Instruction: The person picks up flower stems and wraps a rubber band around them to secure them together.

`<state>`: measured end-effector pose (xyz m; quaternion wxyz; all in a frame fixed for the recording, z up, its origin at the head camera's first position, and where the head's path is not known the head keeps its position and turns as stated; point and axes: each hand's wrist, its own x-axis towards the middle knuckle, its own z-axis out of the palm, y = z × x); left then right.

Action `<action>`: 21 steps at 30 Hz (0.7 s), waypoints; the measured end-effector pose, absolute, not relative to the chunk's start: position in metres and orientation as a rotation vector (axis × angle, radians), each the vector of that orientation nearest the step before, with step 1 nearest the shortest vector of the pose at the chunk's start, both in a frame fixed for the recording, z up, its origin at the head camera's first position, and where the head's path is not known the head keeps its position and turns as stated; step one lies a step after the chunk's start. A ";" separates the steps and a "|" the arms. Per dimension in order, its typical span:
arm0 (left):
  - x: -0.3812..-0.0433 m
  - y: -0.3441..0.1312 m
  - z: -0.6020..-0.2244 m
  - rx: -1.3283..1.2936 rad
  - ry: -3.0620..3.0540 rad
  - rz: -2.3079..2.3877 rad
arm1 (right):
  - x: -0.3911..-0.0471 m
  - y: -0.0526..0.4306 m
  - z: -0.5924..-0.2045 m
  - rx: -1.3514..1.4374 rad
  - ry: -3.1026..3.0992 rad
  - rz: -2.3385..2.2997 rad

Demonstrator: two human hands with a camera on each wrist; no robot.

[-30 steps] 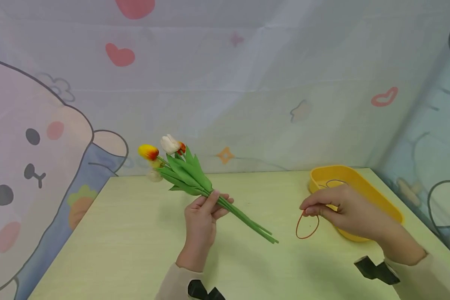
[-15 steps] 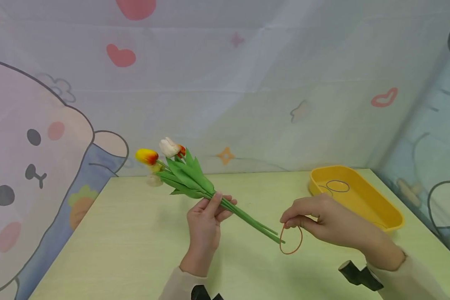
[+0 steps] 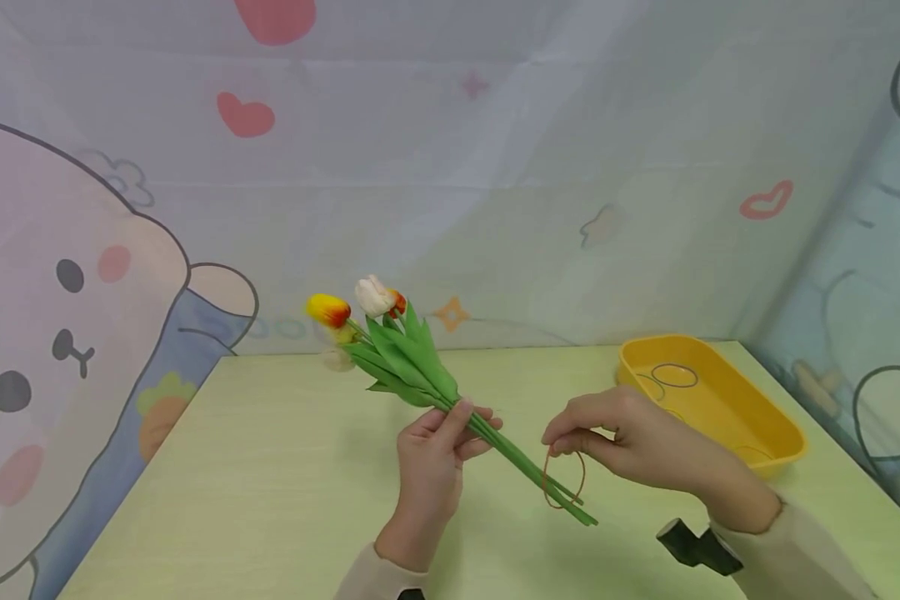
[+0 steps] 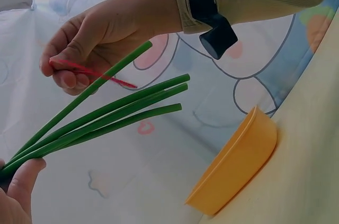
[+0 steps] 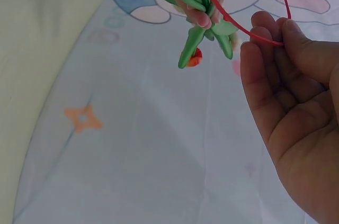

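My left hand (image 3: 431, 458) grips a bunch of artificial tulips by its green stems (image 4: 100, 115), just below the leaves (image 3: 412, 362). Yellow-red (image 3: 328, 310) and white (image 3: 373, 296) blooms point to the far left. The stem ends slant toward the near right. In my right hand (image 3: 630, 437), thumb and fingertips pinch a thin red rubber band (image 5: 265, 39), which hangs as a loose loop. In the head view this loop overlaps the stem ends; the left wrist view has it crossing the uppermost stem. Which stems pass through it I cannot tell.
At the back right of the pale table (image 3: 270, 467) stands a yellow tray (image 3: 727, 417) with several thin bands inside, one of them dark blue (image 3: 696, 377). A printed cloth (image 3: 495, 208) hangs behind the table.
My right hand has carried the red rubber band leftward from beside the tray to the stem ends. The left hand and tulips have shifted right and slightly nearer.
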<state>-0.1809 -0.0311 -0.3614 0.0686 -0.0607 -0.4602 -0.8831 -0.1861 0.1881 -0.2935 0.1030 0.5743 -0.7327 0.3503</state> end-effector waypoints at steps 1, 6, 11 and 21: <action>-0.180 -0.030 -0.362 -0.186 -1.393 -2.664 | -0.186 0.187 -0.293 1.690 -2.170 1.040; -0.175 -0.023 -0.362 -0.217 -1.421 -2.678 | -0.185 0.184 -0.291 1.669 -2.197 1.060; -0.172 -0.019 -0.363 -0.270 -1.439 -2.690 | -0.187 0.181 -0.289 1.656 -2.199 1.060; -0.168 -0.010 -0.369 -0.334 -1.472 -2.721 | -0.194 0.174 -0.289 1.622 -2.172 1.037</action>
